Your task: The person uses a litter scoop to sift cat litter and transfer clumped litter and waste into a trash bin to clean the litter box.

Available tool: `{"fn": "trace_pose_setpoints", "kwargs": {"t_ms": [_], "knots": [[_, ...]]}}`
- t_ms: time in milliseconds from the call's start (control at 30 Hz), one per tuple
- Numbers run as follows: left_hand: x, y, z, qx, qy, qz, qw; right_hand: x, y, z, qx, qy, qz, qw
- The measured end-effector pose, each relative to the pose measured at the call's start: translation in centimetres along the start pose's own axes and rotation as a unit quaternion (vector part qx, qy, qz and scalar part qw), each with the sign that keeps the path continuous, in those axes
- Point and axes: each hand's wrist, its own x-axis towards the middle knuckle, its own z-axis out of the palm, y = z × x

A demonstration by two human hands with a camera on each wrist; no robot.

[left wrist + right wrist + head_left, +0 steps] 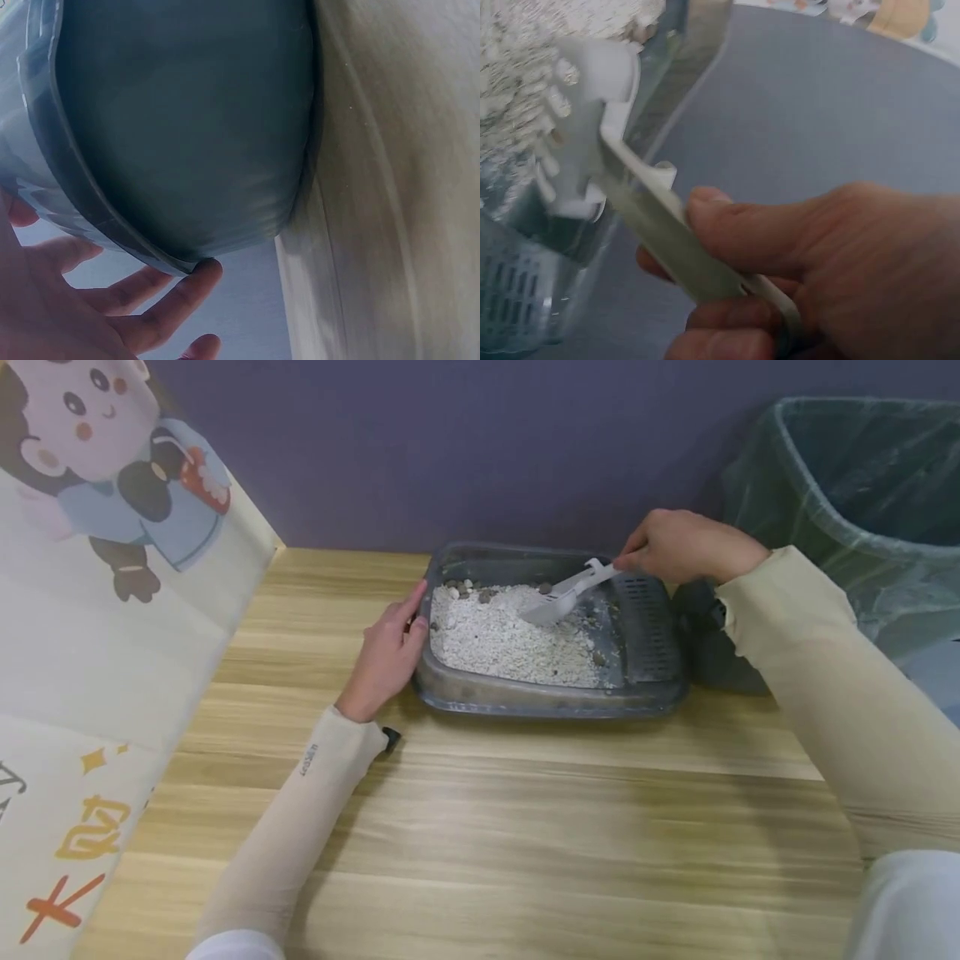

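Note:
A grey litter box (551, 700) stands on the wooden surface against the wall, holding pale litter (495, 639) with several brown clumps. My left hand (386, 656) grips the box's left rim. In the left wrist view, its fingers (176, 304) reach around that rim, against the outer wall. My right hand (686, 545) holds a white litter scoop (555, 603) by its handle. The slotted scoop head is low at the litter, near the middle of the box. In the right wrist view, the thumb lies along the scoop handle (679, 247) and fingers wrap beneath it.
To the right stands a bin (802, 485) lined with a clear bag. A dark container (720, 652) sits beside the box's right end. The purple wall (450, 452) is right behind the box. A printed wall panel (127, 635) borders the wooden surface (525, 843) at left.

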Motion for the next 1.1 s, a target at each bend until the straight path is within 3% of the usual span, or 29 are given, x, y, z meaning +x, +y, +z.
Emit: {"fn": "trace_pose_setpoints", "kwargs": {"t_ms": [233, 567, 800, 1100], "knots": [[-0.1, -0.1, -0.3, 0.006, -0.001, -0.004, 1.0, 2.9, 0.9, 1.3, 0.003, -0.034, -0.045, 0.9984], [-0.1, 0.7, -0.3, 0.009, -0.011, 0.01, 0.9999, 5.8, -1.2, 4.4, -0.014, -0.067, -0.085, 0.994], [0.1, 0.9, -0.2, 0.011, -0.02, 0.01, 0.9997, 7.5, -0.7, 5.7, 0.029, -0.053, -0.086, 0.9945], [0.0, 0.9, -0.2, 0.019, -0.017, 0.002, 0.9997, 8.2, 0.5, 6.8, 0.077, -0.027, -0.159, 0.9839]]}}
